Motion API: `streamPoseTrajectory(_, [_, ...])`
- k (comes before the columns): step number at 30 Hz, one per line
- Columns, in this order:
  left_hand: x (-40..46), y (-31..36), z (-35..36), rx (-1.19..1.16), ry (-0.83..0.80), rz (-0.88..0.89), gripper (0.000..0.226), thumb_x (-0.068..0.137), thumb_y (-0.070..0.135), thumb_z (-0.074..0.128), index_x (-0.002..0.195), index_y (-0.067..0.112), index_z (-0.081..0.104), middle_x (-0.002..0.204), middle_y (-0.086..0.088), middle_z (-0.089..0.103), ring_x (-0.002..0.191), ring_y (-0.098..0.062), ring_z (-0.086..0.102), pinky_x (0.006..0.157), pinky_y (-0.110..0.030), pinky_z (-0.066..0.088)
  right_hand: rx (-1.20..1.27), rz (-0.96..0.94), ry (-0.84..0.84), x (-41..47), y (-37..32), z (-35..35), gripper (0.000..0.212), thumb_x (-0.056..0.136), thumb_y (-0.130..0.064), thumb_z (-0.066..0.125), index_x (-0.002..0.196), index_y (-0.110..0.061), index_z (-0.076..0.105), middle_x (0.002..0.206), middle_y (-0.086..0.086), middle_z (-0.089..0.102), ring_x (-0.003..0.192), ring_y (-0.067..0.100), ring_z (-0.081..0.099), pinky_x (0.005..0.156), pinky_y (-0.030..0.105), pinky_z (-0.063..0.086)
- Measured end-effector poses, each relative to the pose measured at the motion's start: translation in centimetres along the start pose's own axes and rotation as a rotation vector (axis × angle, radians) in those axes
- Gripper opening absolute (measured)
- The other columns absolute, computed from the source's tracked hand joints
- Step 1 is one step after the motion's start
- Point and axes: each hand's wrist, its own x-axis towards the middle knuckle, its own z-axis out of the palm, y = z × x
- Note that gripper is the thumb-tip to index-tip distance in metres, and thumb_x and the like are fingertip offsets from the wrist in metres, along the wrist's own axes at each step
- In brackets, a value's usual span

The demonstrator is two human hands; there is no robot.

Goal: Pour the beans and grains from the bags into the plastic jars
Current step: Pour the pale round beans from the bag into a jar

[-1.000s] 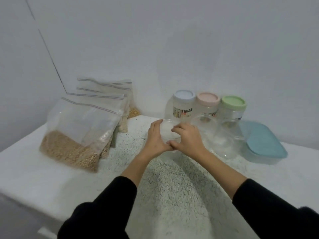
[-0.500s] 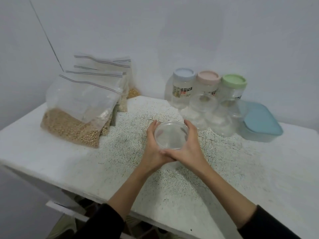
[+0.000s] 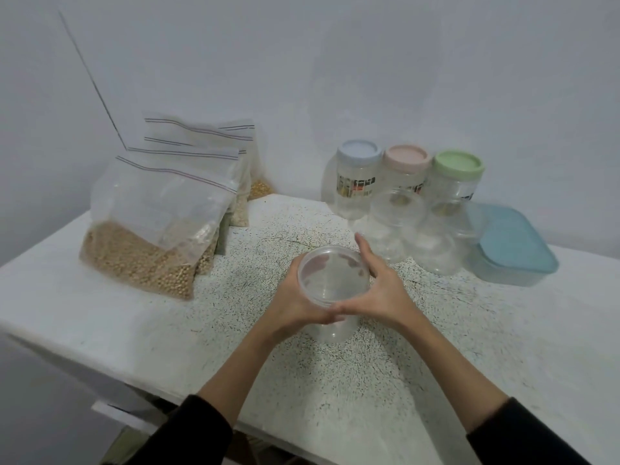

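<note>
A clear plastic jar (image 3: 332,280) with a clear lid stands on the speckled white table (image 3: 436,347), near the middle. My left hand (image 3: 295,302) wraps its left side and my right hand (image 3: 385,290) wraps its right side, thumbs meeting in front. At the left stand several zip bags; the front bag of beans (image 3: 147,239) leans against the others. Behind it are a bag of pale grains (image 3: 240,206) and a bag of yellow kernels (image 3: 260,187). Three tall jars stand at the back wall, with a blue lid (image 3: 359,152), a pink lid (image 3: 406,157) and a green lid (image 3: 458,164).
Several empty clear jars (image 3: 396,223) cluster in front of the tall ones. A box with a blue lid (image 3: 513,246) lies at the right. The table's front edge runs diagonally from the left side to bottom centre, with a wooden frame below.
Both hands have carried the clear jar from the cluster at the back toward me and set it near the table's middle. The camera has tilted down.
</note>
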Motion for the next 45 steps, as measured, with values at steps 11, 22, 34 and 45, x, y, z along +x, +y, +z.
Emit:
streamPoseTrajectory(11, [0.0,-0.2,-0.2,0.021,-0.02,-0.014,0.106,0.037,0.04,0.091,0.13,0.034,0.041,0.128,0.01,0.051,0.118,-0.007,0.053,0.103,-0.037,0.046,0.202,0.035,0.037,-1.6,0.2,1.3,0.126,0.045,-0.032,0.093,0.147,-0.025,0.02,0.132,-0.008,0.044,0.118,0.011,0.05,0.101,0.034,0.043])
streamPoseTrajectory(22, [0.0,-0.6,-0.1,-0.014,-0.021,-0.044,0.119,0.034,0.031,0.092,0.135,0.038,0.03,0.132,0.007,0.047,0.121,-0.013,0.05,0.103,-0.043,0.045,0.426,-0.004,0.169,-1.2,2.0,-0.8,0.085,0.062,-0.056,0.078,0.131,-0.021,0.044,0.114,-0.002,0.065,0.104,0.013,0.065,0.09,0.035,0.055])
streamPoseTrajectory(34, [0.0,-0.4,-0.1,-0.002,-0.045,-0.034,0.115,0.036,0.034,0.091,0.136,0.035,0.033,0.132,0.008,0.049,0.121,-0.012,0.051,0.105,-0.046,0.044,0.4,0.028,0.171,-1.3,3.2,-2.1,0.084,0.066,-0.042,0.078,0.136,-0.017,0.038,0.122,0.004,0.062,0.101,0.012,0.067,0.094,0.04,0.053])
streamPoseTrajectory(45, [0.0,-0.4,-0.3,-0.027,-0.059,-0.019,0.109,0.041,0.03,0.09,0.135,0.034,0.035,0.132,0.005,0.047,0.121,-0.009,0.051,0.102,-0.036,0.046,0.144,-0.128,-0.012,0.2,0.0,-0.2,0.113,0.038,-0.043,0.09,0.136,-0.033,0.034,0.131,-0.016,0.051,0.12,0.002,0.051,0.104,0.028,0.043])
